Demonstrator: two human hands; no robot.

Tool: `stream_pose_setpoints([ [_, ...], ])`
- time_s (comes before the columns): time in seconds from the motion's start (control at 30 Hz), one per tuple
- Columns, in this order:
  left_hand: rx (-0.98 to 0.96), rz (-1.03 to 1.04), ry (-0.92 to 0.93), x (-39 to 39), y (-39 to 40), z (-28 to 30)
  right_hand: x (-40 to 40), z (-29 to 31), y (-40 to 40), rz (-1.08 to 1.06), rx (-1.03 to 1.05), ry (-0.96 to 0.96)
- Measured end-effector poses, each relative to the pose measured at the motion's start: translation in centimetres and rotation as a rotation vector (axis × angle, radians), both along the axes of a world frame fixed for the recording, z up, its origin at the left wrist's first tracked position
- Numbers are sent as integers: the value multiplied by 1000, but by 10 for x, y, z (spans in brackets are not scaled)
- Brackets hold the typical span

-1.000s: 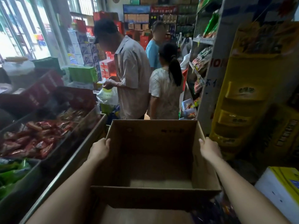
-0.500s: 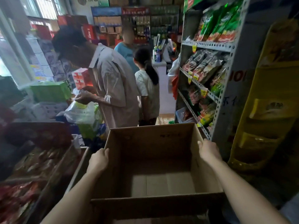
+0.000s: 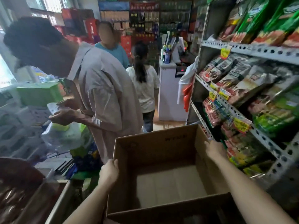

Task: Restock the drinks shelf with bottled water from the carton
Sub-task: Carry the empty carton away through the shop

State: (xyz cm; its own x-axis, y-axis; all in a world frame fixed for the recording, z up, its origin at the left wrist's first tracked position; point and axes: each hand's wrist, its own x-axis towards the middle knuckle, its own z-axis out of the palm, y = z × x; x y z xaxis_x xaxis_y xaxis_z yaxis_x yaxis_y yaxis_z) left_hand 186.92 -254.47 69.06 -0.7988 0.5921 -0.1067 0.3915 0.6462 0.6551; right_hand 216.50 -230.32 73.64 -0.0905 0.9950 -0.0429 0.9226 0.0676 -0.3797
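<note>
Carton (image 3: 161, 159): lower centre of the frame, open-topped brown cardboard, held up between my two hands; I see only its bare floor and no bottles inside.
Far left: low bins of packets at the lower left edge, blurred; stacked boxes behind them.
Left of centre: a person in a pale shirt (image 3: 105, 94) bent over a plastic bag (image 3: 64, 136), just beyond the carton's left wall.
Left hand (image 3: 109, 172): fingers curled over the rim of the carton's left wall, gripping it.
Centre background: two more people facing a white counter (image 3: 168, 94).
Right hand (image 3: 214, 150): clamped over the right wall's rim, well apart from the left, the carton's width between them.
Right: metal snack shelf (image 3: 249, 49) full of packets, just beside the carton's right wall.
Handling: empty, so I judge it light but floppy; thin walls can buckle under a squeeze. Holding both side rims suits it; a hand under the base would be steadier.
</note>
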Motion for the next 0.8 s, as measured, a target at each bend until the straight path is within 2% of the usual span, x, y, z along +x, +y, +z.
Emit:
stream_pose_setpoints([
  [0.2, 30, -105, -33, -33, 111, 15, -15, 3, 83, -152, 34, 54],
  [0.3, 4, -190, 23, -60, 168, 19, -25, 5, 118, -212, 41, 49],
  [0.53, -27, -105, -29, -99, 279, 26, -49, 17, 176, -264, 90, 29],
  [0.8, -89, -124, 72, -144, 380, 57, -89, 16, 251, -285, 76, 3],
])
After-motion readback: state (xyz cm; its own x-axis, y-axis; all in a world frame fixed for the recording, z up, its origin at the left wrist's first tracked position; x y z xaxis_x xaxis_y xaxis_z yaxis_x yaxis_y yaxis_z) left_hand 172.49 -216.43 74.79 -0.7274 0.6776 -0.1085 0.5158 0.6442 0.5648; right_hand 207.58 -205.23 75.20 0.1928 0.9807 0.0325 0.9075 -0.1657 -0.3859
